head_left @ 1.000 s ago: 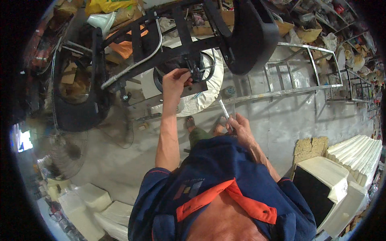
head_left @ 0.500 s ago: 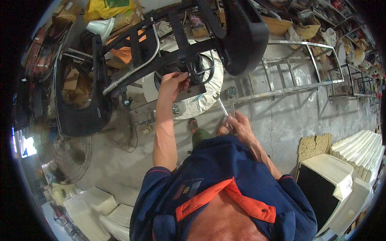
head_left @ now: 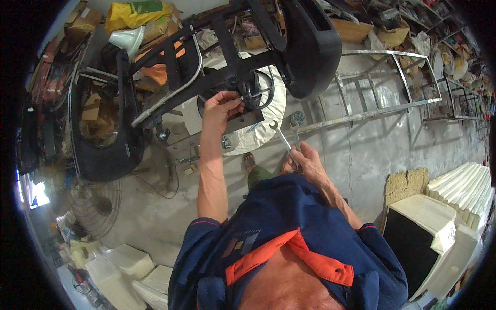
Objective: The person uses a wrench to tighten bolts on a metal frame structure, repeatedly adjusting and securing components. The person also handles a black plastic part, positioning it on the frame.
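Above the right hand [head_left: 305,157], whose grip is closing around two wrenches [head_left: 285,142], the left hand [head_left: 219,106] is pinching the overturned chair's mechanism [head_left: 248,95]; seemingly fastening, needing a wrench raised.

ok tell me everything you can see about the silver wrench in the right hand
The silver metal open-ended wrench is slim and looks like bare steel, with a forked jaw at its upper end. The right hand grips its lower end, so the shaft slants up and left toward the black metal chair frame without touching it. A second similar tool seems to lie beside it in the same grip.
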Motion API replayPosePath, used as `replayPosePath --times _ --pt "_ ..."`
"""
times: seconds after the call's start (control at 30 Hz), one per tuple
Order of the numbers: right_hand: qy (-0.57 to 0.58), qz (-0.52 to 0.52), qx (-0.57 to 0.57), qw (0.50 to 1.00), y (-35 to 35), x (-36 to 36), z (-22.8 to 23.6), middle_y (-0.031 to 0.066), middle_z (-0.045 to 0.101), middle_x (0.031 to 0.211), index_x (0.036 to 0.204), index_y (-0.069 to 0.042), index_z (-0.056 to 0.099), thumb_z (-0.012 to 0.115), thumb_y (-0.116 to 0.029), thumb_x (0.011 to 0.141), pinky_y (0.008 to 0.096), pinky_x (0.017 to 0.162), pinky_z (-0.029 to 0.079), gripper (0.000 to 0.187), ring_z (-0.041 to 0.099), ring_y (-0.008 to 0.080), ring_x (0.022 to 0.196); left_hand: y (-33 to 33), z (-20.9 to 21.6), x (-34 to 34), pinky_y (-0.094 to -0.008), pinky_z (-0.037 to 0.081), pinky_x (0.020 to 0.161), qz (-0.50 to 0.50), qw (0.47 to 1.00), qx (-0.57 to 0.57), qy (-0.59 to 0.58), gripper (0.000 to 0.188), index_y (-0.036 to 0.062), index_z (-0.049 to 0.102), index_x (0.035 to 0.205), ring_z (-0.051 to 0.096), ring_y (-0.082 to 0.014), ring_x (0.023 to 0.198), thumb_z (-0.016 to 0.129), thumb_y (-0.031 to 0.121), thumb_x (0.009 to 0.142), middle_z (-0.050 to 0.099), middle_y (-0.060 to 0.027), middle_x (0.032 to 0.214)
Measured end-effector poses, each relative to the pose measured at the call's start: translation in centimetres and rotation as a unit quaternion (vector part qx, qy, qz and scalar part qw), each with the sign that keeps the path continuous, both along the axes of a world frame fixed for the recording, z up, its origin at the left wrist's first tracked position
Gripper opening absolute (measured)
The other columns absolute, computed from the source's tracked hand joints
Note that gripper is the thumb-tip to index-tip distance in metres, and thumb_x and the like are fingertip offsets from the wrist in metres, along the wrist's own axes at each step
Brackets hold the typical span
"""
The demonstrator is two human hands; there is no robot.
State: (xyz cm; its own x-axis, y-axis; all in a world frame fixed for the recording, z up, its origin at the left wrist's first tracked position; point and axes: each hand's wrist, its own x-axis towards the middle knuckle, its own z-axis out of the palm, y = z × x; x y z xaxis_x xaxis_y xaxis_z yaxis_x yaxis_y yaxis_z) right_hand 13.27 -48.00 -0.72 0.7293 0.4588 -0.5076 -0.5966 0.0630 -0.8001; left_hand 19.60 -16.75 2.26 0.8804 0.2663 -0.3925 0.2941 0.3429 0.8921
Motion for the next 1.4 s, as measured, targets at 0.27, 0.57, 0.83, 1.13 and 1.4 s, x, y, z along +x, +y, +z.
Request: replayPosePath --times 0.27,0.57,0.83,1.13,1.4 --pt "-0.087 0.017 -0.026 0.996 0.6 -0.1 0.7 0.0032 0.061 0.077 0.100 -0.003 0.054 0.057 -0.019 0.101 0.0267 0.057 0.044 0.016 0.054 0.0099 0.066 -0.7 -0.6 -0.9 -0.0309 0.055 0.080 0.021 0.970 0.239 -0.039 0.021 -0.0008 0.069 0.110 0.067 -0.0162 0.090 0.064 0.004 0.091 0.071 -0.0073 0.099" --pt "-0.169 -0.019 -0.040 0.985 3.8 -0.1 4.3 0.0056 0.062 0.075 0.096 -0.001 0.053 0.056 -0.016 0.102 0.0275 0.056 0.045 0.017 0.054 0.0100 0.063 -0.2 0.7 -0.6 -0.0249 0.047 0.065 -0.079 0.954 0.288 0.000 0.016 0.0014 0.074 0.099 0.061 -0.0086 0.071 0.070 0.013 0.089 0.070 -0.0022 0.080" --pt "-0.230 -0.073 -0.098 0.965 6.6 -0.4 5.3 0.0080 0.062 0.071 0.095 0.001 0.054 0.060 -0.013 0.099 0.0308 0.054 0.046 0.016 0.057 0.0131 0.059 0.3 2.2 -0.5 -0.0266 0.045 0.061 -0.064 0.908 0.403 -0.094 0.018 0.0003 0.072 0.101 0.059 -0.0077 0.068 0.071 0.014 0.089 0.069 -0.0021 0.079" --pt "-0.480 -0.059 -0.239 0.842 11.6 -1.1 5.0 0.0226 0.065 0.078 0.104 0.000 0.055 0.061 0.002 0.085 0.0488 0.058 0.050 0.019 0.066 0.0420 0.069 -6.8 5.7 -7.8 -0.0248 0.047 0.066 -0.042 0.978 0.171 -0.114 0.014 -0.0007 0.068 0.097 0.057 -0.0079 0.071 0.070 0.013 0.092 0.068 -0.0022 0.082" --pt "-0.520 -0.084 -0.305 0.793 12.1 -1.2 5.2 0.0200 0.065 0.083 0.113 0.000 0.058 0.060 0.001 0.087 0.0462 0.059 0.049 0.026 0.064 0.0396 0.071 -3.8 8.1 -5.9 -0.0230 0.041 0.052 0.211 0.964 0.046 -0.154 0.009 0.0032 0.064 0.095 0.053 -0.0088 0.056 0.061 0.011 0.097 0.060 0.0003 0.071"
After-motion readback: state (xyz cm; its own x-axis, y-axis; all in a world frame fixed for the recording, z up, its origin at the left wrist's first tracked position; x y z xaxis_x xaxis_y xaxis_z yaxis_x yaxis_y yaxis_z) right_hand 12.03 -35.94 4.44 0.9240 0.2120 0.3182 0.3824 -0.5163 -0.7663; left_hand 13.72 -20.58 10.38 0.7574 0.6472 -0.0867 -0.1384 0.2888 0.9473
